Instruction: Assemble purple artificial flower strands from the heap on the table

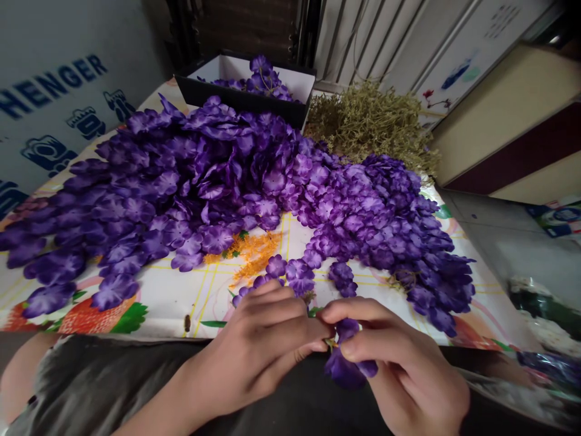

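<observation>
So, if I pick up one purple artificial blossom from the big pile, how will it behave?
The purple artificial blossom will probably feel light and floppy, since its thin petals fold over each other. It may also snag neighbouring blossoms, because they lie overlapped.

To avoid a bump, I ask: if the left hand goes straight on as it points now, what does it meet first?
Probably the purple fabric flower held by the right hand, though depth is unclear.
</observation>
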Motion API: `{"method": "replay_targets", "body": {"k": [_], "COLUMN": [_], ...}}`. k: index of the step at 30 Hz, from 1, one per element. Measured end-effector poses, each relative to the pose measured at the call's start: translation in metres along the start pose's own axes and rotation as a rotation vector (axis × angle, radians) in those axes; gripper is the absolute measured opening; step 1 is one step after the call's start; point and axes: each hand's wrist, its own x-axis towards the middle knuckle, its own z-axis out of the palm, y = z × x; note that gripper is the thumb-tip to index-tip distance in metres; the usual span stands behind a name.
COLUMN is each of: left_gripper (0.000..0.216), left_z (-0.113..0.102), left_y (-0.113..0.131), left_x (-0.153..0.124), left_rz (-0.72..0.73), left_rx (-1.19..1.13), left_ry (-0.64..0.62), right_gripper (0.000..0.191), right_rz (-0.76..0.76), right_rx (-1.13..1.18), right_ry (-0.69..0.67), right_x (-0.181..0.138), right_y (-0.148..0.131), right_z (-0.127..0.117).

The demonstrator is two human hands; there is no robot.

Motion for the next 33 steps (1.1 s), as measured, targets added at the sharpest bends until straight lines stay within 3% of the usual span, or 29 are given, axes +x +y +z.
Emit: {"method": "replay_targets", "body": {"k": [6,17,22,27,29,31,33], "left_gripper": [0.018,0.026,0.021,0.022,0.026,0.026,0.025], "left_z": [0.002,0.008,0.006,0.014,0.018,0.021,0.021], "left_y": [0.006,0.012,0.013,0.010,0.008,0.007,0.005], "left_x": [0.000,-0.002,-0.003,-0.002,-0.002,-0.002,-0.002], "left_rz": [0.005,0.015,-0.012,-0.207,-0.285,-0.311,-0.293], "left_rx": [0.040,-0.006,-0.072,-0.319,-0.401,-0.426,-0.403], "left_ry": [0.018,0.056,0.039,0.073,0.133,0.154,0.135], "right_gripper": [0.037,0.023,0.028,0.022,0.034,0.044,0.038], "right_rz": [0.024,0.227,0.337,0.333,0.336,0.288,0.236], "right_rx": [0.060,0.504,0.692,0.623,0.542,0.444,0.352], "right_ry": [0.053,0.091,0.075,0.112,0.180,0.215,0.159], "right_x": [-0.002,-0.009,-0.008,-0.007,-0.007,-0.008,-0.008], "right_y": [0.001,0.009,0.011,0.013,0.012,0.010,0.008], "right_z": [0.007,0.022,0.026,0.028,0.028,0.026,0.024]}}
